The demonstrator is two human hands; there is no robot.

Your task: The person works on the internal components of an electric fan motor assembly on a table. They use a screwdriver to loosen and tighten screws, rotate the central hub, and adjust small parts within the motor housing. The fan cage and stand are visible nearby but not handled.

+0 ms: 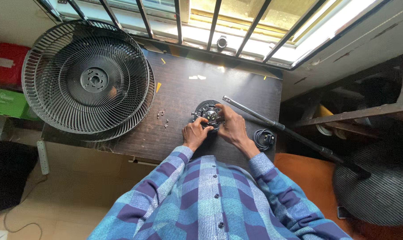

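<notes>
Blue and purple plaid shirt, buttoned front, long sleeves

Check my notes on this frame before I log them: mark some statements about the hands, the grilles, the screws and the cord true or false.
1. Both hands, left hand and right hand, are on the round dark motor part. True.
2. The black wire fan grilles lie right of the hands. False: left.
3. Small loose screws lie between grilles and hands. True.
4. The coiled black cord lies on the grilles. False: on the dark wooden table, right of the hands.
</notes>
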